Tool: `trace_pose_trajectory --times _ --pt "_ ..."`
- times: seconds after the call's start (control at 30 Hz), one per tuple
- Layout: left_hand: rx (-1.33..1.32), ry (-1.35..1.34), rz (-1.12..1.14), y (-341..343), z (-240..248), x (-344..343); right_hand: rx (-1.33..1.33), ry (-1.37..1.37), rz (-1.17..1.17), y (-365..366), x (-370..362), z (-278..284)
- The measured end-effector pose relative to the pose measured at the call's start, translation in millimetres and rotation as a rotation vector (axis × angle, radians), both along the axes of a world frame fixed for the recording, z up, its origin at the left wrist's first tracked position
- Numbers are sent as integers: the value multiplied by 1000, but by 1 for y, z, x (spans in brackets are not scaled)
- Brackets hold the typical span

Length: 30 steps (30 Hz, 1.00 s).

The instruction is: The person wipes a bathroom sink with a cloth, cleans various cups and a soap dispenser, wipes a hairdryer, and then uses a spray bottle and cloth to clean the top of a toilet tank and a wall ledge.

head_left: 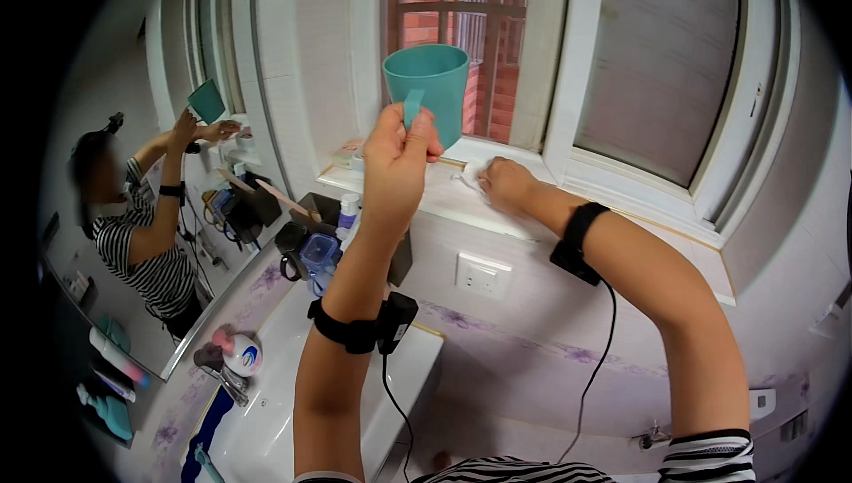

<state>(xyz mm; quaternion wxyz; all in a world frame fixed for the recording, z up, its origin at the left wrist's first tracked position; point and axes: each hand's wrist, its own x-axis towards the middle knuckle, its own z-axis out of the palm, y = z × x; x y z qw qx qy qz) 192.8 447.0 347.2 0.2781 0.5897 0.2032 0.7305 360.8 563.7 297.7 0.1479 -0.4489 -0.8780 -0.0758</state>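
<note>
My left hand (pixel 398 153) is raised in front of the window and grips a teal plastic cup (pixel 430 83) by its handle, holding it upright above the windowsill (pixel 461 203). My right hand (pixel 506 183) rests on the sill just right of the cup, pressing a small white cloth or tissue (pixel 470 172) onto the sill's surface. Both wrists carry black bands with cables running down.
A white sink (pixel 266 412) with a tap (pixel 226 376) lies below left. Bottles and dark containers (pixel 319 248) crowd the ledge beside it. A wall socket (pixel 482 274) sits under the sill. The mirror (pixel 133 243) at left reflects the person.
</note>
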Motion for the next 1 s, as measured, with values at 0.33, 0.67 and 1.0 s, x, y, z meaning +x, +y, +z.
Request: trace_pose_trajectory --times 0.33,0.67,1.0 --pt "-100 24 -33 -27 2 -25 -49 -75 -6 13 -51 3" --pt "-203 -55 -175 -19 -14 14 81 203 61 -123 137 -15" --pt "-481 -242 -558 -7 -29 53 194 -38 -642 -158 291 -11"
